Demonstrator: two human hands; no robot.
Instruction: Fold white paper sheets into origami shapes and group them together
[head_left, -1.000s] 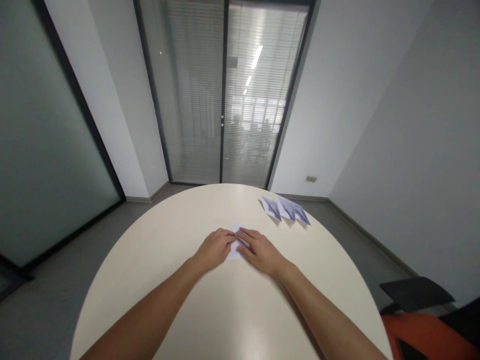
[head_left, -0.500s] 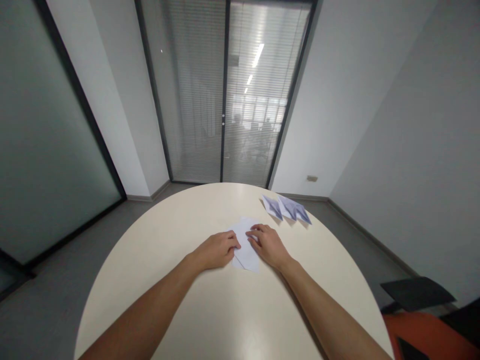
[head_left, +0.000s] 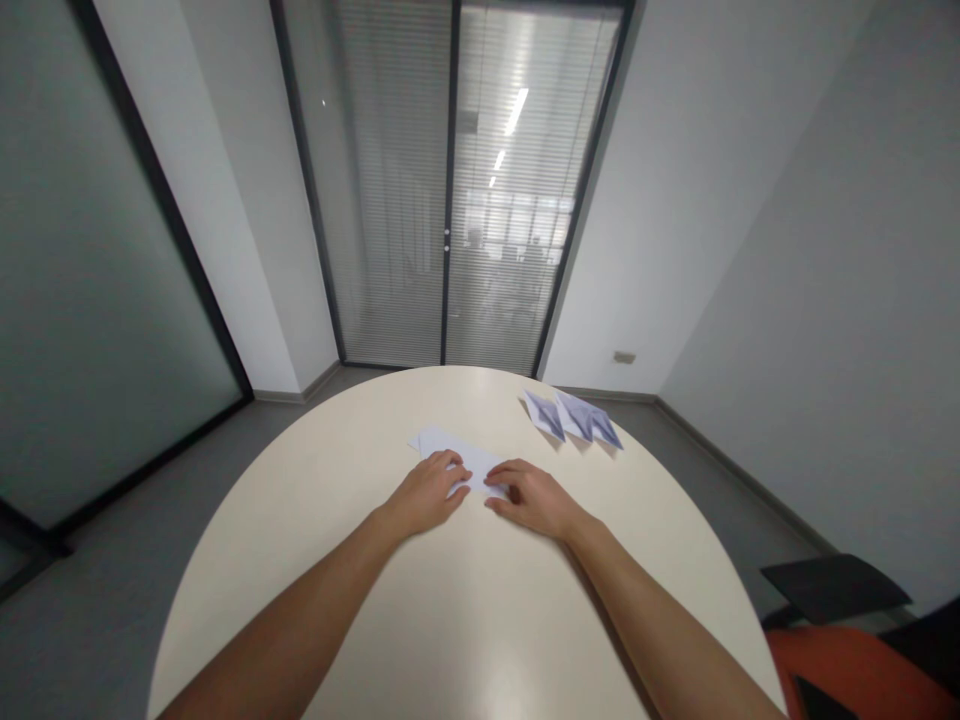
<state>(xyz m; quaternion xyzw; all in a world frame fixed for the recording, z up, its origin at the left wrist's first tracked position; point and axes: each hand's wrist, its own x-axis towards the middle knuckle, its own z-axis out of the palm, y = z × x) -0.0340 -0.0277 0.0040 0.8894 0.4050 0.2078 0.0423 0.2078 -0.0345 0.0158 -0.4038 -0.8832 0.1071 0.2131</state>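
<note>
Near the middle of the round cream table (head_left: 465, 620), a white folded paper strip (head_left: 450, 455) lies flat under both hands. The left hand (head_left: 427, 497) and right hand (head_left: 534, 500) press it with flattened fingers, close together, gripping nothing. Three finished folded white paper shapes (head_left: 574, 418) sit by the far right edge, so this one looks only partly folded. Its long axis runs from far-left to near-right.

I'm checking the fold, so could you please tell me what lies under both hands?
A white folded paper sheet lies flat under the left hand and right hand; its near part is covered.
</note>
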